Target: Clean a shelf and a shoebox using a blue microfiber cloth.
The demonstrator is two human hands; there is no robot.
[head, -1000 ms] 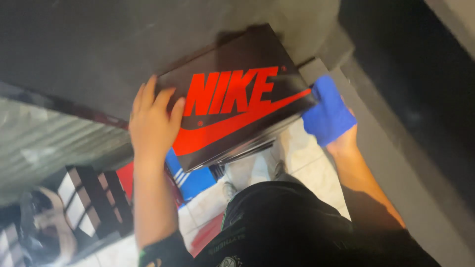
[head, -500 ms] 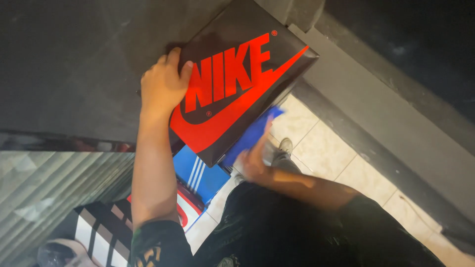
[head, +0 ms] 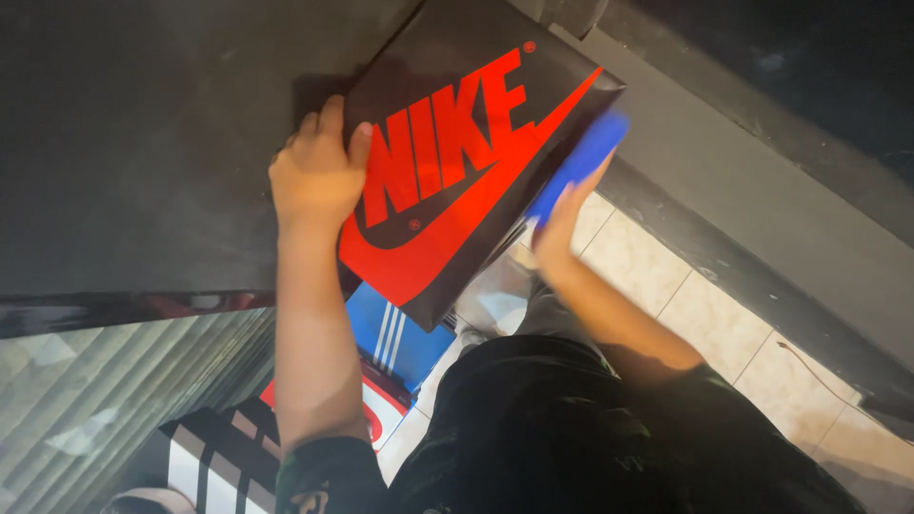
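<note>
Grip-wise, both hands clamped the black shoebox [head: 476,162].
Left hand [head: 319,176] pinched its edge on the dark surface [head: 143,143]; right hand [head: 562,214] pressed a blue cloth [head: 581,162] against its side.

Left hand [head: 314,176] grips the 9 o'clock edge of a black shoebox [head: 562,57] with red lettering, thumb on the lid. Right hand [head: 560,217] presses a blue cloth [head: 581,162], possibly a sponge, against the box's 3 o'clock side. Blue striped shoebox [head: 400,338] lies at 6 o'clock below; tiled floor [head: 647,266] at 4 o'clock.
</note>
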